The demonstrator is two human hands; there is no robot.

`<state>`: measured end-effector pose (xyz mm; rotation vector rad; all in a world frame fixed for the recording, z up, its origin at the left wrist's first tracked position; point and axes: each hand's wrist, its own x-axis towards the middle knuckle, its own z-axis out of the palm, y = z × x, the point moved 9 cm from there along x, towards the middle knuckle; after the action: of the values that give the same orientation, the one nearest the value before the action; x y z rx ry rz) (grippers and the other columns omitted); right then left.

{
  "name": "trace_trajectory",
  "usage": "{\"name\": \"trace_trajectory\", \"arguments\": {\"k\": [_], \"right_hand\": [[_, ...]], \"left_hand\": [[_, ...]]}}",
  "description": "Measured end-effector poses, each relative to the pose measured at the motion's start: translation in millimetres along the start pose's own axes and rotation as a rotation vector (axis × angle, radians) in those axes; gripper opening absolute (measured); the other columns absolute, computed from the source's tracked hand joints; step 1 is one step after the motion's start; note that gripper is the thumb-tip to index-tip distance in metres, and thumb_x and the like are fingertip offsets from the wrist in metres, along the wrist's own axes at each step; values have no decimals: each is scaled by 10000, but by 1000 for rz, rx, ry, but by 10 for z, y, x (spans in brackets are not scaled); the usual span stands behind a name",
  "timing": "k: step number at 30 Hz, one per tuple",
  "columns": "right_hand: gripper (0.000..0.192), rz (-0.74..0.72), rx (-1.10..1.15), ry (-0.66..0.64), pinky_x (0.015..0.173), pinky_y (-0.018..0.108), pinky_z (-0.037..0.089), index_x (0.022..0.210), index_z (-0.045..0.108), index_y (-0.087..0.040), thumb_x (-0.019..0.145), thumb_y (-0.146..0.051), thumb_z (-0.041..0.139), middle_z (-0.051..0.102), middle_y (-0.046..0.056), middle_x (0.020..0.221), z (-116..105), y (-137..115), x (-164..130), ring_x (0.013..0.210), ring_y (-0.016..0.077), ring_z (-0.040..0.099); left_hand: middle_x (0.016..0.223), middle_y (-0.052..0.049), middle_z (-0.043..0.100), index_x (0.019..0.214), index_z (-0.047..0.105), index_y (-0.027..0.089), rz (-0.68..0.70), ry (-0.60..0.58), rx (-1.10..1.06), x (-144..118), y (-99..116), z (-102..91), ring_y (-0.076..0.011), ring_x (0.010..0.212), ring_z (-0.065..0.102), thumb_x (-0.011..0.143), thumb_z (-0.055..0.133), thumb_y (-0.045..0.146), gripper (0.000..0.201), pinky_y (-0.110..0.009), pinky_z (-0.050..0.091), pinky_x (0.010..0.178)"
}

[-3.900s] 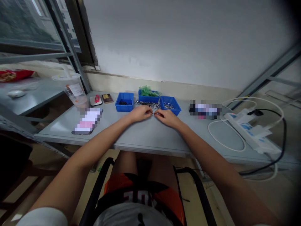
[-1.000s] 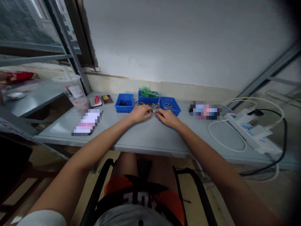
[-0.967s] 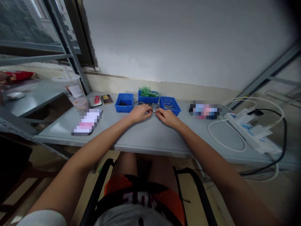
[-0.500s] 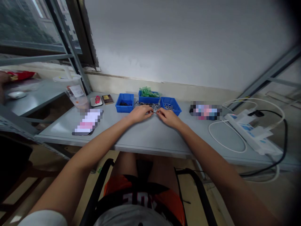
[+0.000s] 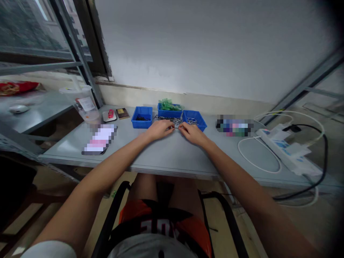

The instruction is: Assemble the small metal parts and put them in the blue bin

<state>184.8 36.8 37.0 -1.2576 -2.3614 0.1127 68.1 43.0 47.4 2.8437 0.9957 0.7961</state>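
Observation:
My left hand [image 5: 160,129] and my right hand [image 5: 192,133] meet over the grey table [image 5: 172,154], fingertips closed in pinches. Between them runs a small thin metal piece [image 5: 176,128], with one end at each hand; its exact kind is too small to make out. Just beyond my fingers lies a loose pile of slim metal pieces [image 5: 167,118]. Around it stand a blue bin [image 5: 142,124] with small black parts on the left, another blue bin [image 5: 170,113] heaped with green plastic packets [image 5: 168,105] behind, and a third blue bin [image 5: 202,124] holding silvery pieces on the right.
To the left are a phone [image 5: 99,139], a plastic drink cup [image 5: 87,105], a small white dish [image 5: 106,116] with a red item, and a dark little box [image 5: 123,113]. On the right lie a blurred-out device [image 5: 233,126] and a power strip [image 5: 288,150] with looping cables.
Both hands stay almost in place, still pinching the small metal piece. At the far left edge, another person's hand has gone from beside the red packet. The view has shifted slightly.

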Motion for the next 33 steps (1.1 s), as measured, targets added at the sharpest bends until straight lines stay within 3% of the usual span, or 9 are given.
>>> {"name": "trace_trajectory", "arguments": {"k": [15, 20, 24, 28, 31, 33], "right_hand": [[250, -6, -19, 4, 695, 289, 397, 1066, 616, -191, 964, -311, 421, 687, 60, 807, -36, -4, 7, 720, 198, 610], [258, 0, -20, 47, 701, 290, 393, 1066, 633, -188, 953, -306, 433, 683, 66, 825, -101, 82, 4, 720, 189, 598], [256, 2, -34, 31, 695, 295, 386, 1042, 648, -191, 947, -292, 432, 676, 65, 793, -88, 112, 8, 709, 190, 593], [252, 8, -35, 6, 672, 286, 379, 1028, 659, -191, 937, -290, 446, 665, 50, 737, -65, 114, 9, 677, 183, 588], [253, 12, -30, -8, 670, 281, 380, 1033, 663, -192, 931, -286, 451, 674, 48, 750, -45, 121, 9, 683, 180, 589], [253, 15, -38, -20, 675, 281, 379, 1035, 666, -192, 925, -281, 457, 679, 48, 762, -25, 130, 10, 693, 182, 591]], "left_hand": [[957, -66, 686, 947, 660, 180, -56, 12, 56, -6, -30, -85, -199, 915, 617, 914, 492, 288, 203, -309, 462, 787], [992, -92, 676, 999, 652, 172, -192, 87, 180, -16, -252, -341, -222, 954, 606, 936, 450, 303, 249, -337, 457, 822], [1022, -150, 668, 1006, 657, 137, -474, 174, 377, -165, -628, -654, -285, 1015, 585, 945, 400, 308, 314, -400, 445, 862], [1042, -185, 667, 1016, 673, 118, -669, 131, 461, -333, -904, -734, -323, 1034, 571, 924, 417, 297, 325, -438, 444, 859], [1051, -180, 662, 1019, 681, 130, -662, 120, 461, -329, -910, -711, -323, 1055, 557, 916, 439, 307, 318, -444, 441, 876], [1043, -167, 657, 1023, 682, 136, -550, 110, 429, -239, -791, -644, -310, 1061, 552, 921, 433, 308, 319, -436, 440, 895]]}}
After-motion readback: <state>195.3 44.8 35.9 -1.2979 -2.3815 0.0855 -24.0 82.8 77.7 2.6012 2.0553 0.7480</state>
